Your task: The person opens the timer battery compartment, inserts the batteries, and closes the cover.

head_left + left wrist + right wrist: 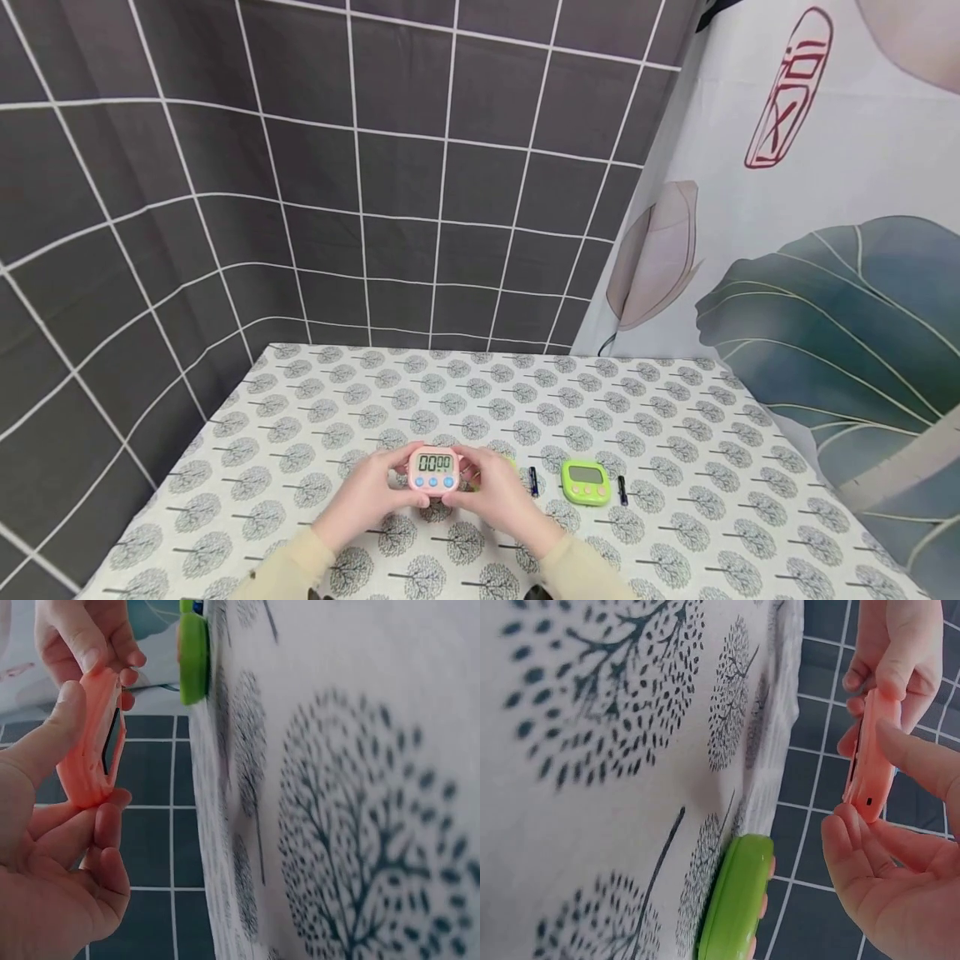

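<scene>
Left hand (370,493) and right hand (501,493) grip one pink timer (433,473) between them, fingers and thumbs bent to its edges, each hand narrowed to about the casing's thickness. Both wrist views show the timer raised off the patterned cloth (420,575); from the head, it stands in front of the person, to the left of a green timer (586,483) and two dark batteries, one (533,482) just left of that timer and the other (622,490) just right.

As I judge it, the weak point is the fingertip hold: if one hand lets go while the other grips only a corner, the casing could swing round or drop onto the cloth. A thumb sliding up from the near edge could also press one of the blue buttons (432,482) by accident (they sit very close to that edge).

Only the head view gives the screen (435,462), its digits all zeros, and the green timer's blank display. It leaves a green object (511,461) mostly hidden behind the right hand; the right wrist view shows a rounded green casing (739,900) lying on the cloth, probably the same one. That view alone shows a small dark slot (869,801) in the pink side wall. The left wrist view catches a dark strip (111,742) on the face toward the cloth, though what it is I cannot tell.
</scene>
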